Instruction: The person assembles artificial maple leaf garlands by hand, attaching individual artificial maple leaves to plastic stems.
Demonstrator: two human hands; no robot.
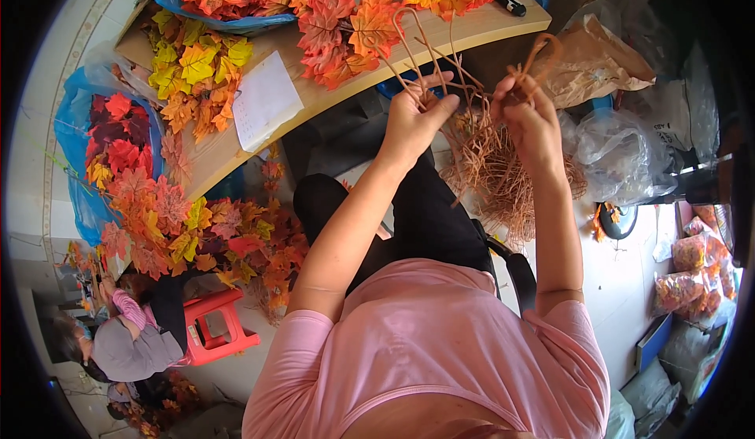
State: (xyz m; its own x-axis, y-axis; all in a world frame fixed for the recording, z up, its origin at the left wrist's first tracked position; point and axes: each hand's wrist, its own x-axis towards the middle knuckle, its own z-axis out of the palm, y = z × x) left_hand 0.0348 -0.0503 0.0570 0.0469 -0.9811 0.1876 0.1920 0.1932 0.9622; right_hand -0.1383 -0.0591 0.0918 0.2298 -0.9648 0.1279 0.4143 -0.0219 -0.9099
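Note:
Over the table's front edge, my left hand (417,124) has its fingers closed round several thin brown stems (423,49) that stick up past the fingertips, one bent into a hook. To its right my right hand (531,116) pinches a looped brown stem (548,49), slightly blurred. Stems run between and below the two hands. Under them hangs a large tangled bundle of brown stems (503,179), beside my dark-trousered legs. Whether the held stems join that bundle I cannot tell.
Artificial maple leaves (338,30) in red, orange and yellow cover the curved wooden table (472,42). A white paper (266,101) and a black marker (507,1) lie there. Clear plastic bags (621,156) and brown paper (594,65) are at right. Another person (130,344) sits near a red stool (216,329).

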